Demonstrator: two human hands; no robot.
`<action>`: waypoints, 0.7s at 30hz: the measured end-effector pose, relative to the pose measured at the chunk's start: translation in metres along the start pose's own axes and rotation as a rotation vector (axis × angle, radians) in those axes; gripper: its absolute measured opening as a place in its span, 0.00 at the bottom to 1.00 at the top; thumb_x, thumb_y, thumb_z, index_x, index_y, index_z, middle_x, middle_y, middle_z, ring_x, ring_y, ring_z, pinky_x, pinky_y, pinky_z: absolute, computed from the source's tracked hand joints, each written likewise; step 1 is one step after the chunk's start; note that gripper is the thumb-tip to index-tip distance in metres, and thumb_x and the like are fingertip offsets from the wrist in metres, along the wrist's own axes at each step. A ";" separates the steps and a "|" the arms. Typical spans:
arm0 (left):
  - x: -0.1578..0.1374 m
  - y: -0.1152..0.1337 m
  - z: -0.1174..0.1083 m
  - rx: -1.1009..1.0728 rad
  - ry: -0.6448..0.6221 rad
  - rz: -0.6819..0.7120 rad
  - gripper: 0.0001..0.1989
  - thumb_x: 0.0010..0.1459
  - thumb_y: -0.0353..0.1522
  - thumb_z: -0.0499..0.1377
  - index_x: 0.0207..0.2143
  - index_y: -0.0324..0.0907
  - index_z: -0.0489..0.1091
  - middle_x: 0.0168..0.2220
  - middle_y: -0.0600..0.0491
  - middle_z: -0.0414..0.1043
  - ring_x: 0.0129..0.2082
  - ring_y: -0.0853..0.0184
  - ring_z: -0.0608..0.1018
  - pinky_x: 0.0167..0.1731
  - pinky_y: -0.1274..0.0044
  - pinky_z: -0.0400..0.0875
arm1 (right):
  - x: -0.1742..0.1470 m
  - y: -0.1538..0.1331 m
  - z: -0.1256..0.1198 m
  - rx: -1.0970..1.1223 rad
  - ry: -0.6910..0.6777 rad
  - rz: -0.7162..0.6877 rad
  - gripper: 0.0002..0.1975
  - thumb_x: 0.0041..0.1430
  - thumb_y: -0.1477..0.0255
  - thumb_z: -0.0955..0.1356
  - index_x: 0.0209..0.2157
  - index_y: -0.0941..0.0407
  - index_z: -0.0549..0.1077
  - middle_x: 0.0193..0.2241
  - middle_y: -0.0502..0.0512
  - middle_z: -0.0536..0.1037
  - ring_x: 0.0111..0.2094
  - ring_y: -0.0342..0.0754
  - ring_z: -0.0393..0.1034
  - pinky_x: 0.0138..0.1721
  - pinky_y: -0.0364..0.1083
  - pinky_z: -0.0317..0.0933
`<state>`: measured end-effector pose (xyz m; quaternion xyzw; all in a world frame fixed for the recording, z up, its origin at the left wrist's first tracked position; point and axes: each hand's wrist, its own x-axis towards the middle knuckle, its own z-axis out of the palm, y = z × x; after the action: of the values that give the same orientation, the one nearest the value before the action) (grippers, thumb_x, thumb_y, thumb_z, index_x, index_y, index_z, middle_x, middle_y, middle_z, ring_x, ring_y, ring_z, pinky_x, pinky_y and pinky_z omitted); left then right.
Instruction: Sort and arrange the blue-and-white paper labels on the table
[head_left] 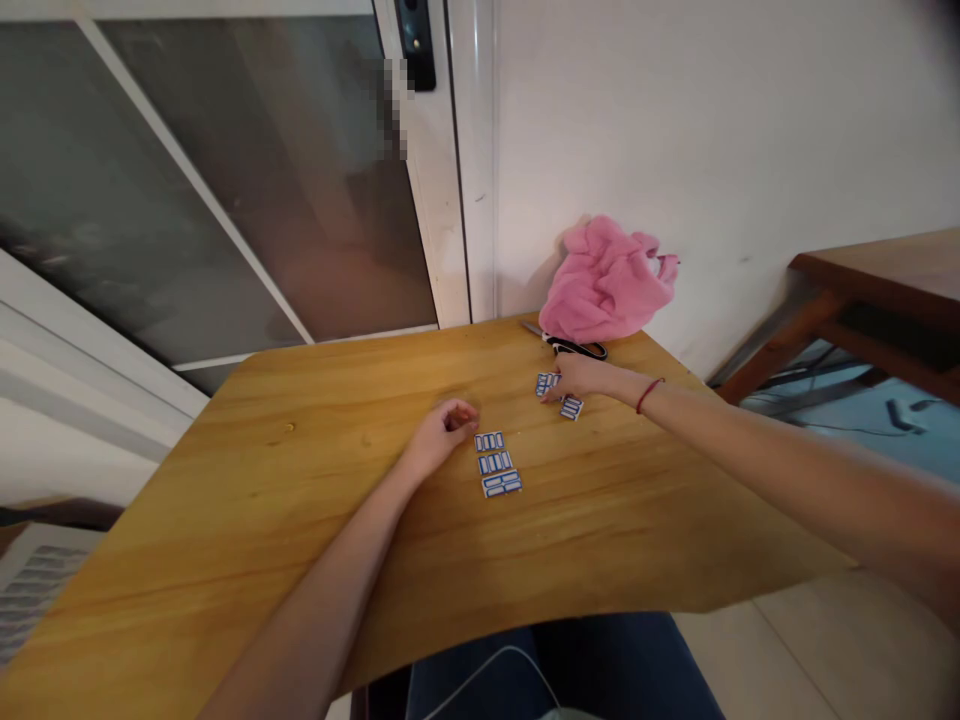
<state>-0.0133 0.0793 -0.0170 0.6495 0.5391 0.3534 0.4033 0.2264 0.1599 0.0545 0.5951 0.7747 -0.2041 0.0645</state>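
Three small pieces of blue-bordered white labels lie in a column on the wooden table: a far piece [489, 441], a middle piece [495, 463] and a near piece [502, 484]. Just left of the far one, my left hand [442, 435] rests with loosely curled fingers, a gap showing between thumb and fingers, and nothing visible in it. Farther right, my right hand [576, 376] has its fingers closed at a label piece [546, 384], partly covering it. Another label piece [571, 407] lies just below that hand.
Black-handled scissors [585, 346] lie beyond my right hand, beside a bunched pink cloth [607, 285] against the wall. The wooden table [300, 520] meets a glazed door [330, 200] at its far side. A brown wooden table [885, 280] stands to the right.
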 end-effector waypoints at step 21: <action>0.003 -0.012 0.001 0.026 0.035 0.067 0.08 0.48 0.32 0.60 0.32 0.41 0.69 0.29 0.56 0.67 0.25 0.73 0.65 0.28 0.79 0.60 | -0.003 0.021 -0.029 -0.018 -0.345 -0.278 0.14 0.39 0.72 0.74 0.31 0.63 0.74 0.24 0.51 0.75 0.23 0.40 0.64 0.25 0.40 0.53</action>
<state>-0.0165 0.0836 -0.0278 0.6660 0.5287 0.3709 0.3734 0.2518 0.1732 0.0771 0.4381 0.8285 -0.3030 0.1726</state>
